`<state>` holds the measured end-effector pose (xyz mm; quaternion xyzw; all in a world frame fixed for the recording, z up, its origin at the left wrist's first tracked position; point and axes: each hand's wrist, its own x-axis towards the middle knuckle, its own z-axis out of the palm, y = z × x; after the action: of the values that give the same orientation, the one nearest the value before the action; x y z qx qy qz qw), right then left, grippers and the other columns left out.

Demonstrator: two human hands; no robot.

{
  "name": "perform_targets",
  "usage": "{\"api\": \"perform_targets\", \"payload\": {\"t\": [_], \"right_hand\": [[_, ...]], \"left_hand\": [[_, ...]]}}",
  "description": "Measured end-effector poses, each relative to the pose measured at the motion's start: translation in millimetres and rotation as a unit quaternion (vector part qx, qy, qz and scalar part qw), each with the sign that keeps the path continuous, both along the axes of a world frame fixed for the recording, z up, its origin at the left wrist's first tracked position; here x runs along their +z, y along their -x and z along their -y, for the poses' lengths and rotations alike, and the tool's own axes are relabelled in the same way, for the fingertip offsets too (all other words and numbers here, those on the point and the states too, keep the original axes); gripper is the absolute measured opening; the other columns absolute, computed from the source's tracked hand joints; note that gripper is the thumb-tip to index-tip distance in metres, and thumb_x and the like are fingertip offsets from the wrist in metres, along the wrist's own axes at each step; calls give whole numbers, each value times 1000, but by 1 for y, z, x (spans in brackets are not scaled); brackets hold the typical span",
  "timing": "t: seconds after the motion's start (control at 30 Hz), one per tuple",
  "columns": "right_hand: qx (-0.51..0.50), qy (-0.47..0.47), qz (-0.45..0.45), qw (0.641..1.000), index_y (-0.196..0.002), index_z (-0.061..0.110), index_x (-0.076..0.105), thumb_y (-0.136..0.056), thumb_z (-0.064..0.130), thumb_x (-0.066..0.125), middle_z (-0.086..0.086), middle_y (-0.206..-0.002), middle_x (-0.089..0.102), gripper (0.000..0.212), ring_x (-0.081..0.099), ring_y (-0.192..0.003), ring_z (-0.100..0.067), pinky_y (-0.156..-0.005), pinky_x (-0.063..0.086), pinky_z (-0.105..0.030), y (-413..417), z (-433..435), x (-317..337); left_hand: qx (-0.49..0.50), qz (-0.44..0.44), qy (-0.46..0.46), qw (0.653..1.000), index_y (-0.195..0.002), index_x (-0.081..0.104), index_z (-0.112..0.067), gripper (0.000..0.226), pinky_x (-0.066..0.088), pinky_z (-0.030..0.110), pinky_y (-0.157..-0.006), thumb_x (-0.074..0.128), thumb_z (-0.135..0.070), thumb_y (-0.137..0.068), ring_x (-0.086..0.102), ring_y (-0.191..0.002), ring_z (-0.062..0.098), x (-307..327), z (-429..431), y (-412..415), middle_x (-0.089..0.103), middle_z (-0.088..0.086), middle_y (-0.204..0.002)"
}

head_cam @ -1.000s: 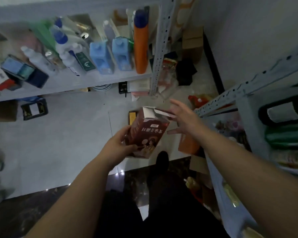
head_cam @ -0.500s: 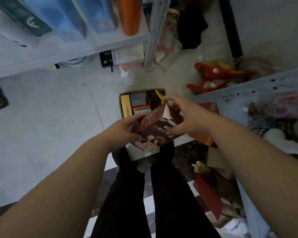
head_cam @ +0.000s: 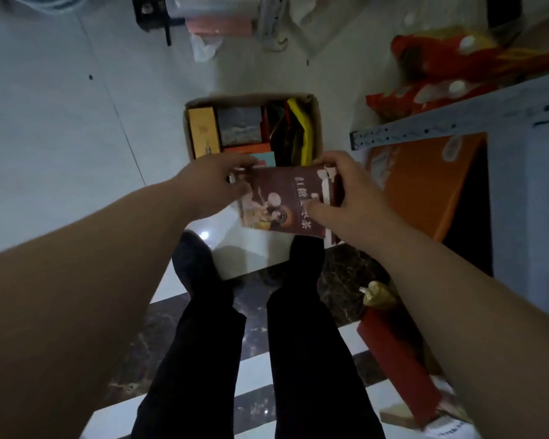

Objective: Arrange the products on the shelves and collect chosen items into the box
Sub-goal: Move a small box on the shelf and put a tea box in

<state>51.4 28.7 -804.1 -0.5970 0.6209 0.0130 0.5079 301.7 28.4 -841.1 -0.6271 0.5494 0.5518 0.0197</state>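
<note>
I hold a dark red tea carton (head_cam: pixel 279 201) with white lettering flat between both hands, just above the near edge of an open cardboard box (head_cam: pixel 317 122) on the floor. My left hand (head_cam: pixel 213 182) grips the carton's left end. My right hand (head_cam: pixel 346 191) grips its right end, fingers curled over the opened white flap. Inside the box lie a yellow pack (head_cam: pixel 203 131), a dark pack (head_cam: pixel 240 125), an orange-red pack and yellow-and-red sachets (head_cam: pixel 298 128).
A grey metal shelf rail (head_cam: pixel 425 131) juts in at the right, with an orange box (head_cam: pixel 425 182) under it and red snack bags (head_cam: pixel 450 61) behind. A red carton (head_cam: pixel 396 362) and a yellow-capped bottle (head_cam: pixel 377 296) lie by my right leg. My feet stand just before the box.
My view has tipped down toward the floor box. Both hands have turned the carton from upright to flat and lowered it over the box's near edge; my right hand now grips its flap end.
</note>
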Motion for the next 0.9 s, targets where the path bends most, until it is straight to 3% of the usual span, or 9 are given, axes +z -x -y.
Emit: {"api": "perform_targets", "payload": {"t": [0.1,0.2,0.3,0.4,0.53,0.6,0.73,0.9], "right_hand": [[-106,21,-4,994,-113,57,42,-75,45,70,-6,-123,57,49,65,-103,-20,-76,61,-36,11,1,-24],[-209,27,21,977,-112,46,47,-89,22,72,-5,-124,58,41,67,-98,-13,-60,56,-17,20,10,-47],[-271,56,26,961,-109,45,43,-92,16,70,4,-119,60,43,66,-97,-7,-62,56,-15,22,22,-66],[-285,86,11,954,-118,41,39,-88,21,71,2,-121,59,48,65,-103,-9,-69,58,-18,17,31,-82],[-227,124,-54,965,-114,49,40,-70,48,62,-7,-123,52,49,61,-105,-24,-75,63,-43,3,35,-92],[-193,136,-75,969,-121,44,40,-71,50,59,-10,-125,49,54,58,-107,-27,-77,61,-44,1,36,-91],[-70,125,-137,980,-139,31,42,-89,35,67,-14,-136,40,57,44,-106,-21,-83,44,-31,8,38,-88],[36,85,-194,977,-148,31,33,-93,37,65,-16,-135,33,64,50,-112,-36,-88,51,-40,-9,25,-91]], "left_hand": [[-23,66,46,997,-151,46,-26,55,42,34,-100,61,-18,-100,52,-127,23,-33,-8,3,51,0,-145],[-109,109,43,987,-158,34,-20,67,34,44,-119,60,-14,-97,36,-144,33,-66,-14,5,37,11,-159],[-217,158,30,963,-163,15,-22,80,21,49,-125,60,-21,-97,10,-154,34,-91,-12,13,12,10,-169],[-302,196,31,932,-163,4,-29,83,17,53,-126,56,-27,-99,0,-156,35,-108,-8,23,-4,8,-171],[-341,235,11,910,-161,-7,-36,86,14,56,-125,52,-28,-99,-8,-156,37,-120,-8,27,-17,6,-169],[-346,243,13,906,-161,-7,-36,87,15,56,-125,53,-28,-99,-8,-156,37,-122,-12,26,-20,6,-169],[-368,263,5,892,-160,-10,-39,90,18,58,-124,53,-29,-97,3,-155,41,-120,-14,18,-25,3,-167],[-369,270,-19,889,-161,-9,-38,90,15,56,-125,54,-32,-97,6,-154,41,-117,-9,26,-26,3,-167]]}}
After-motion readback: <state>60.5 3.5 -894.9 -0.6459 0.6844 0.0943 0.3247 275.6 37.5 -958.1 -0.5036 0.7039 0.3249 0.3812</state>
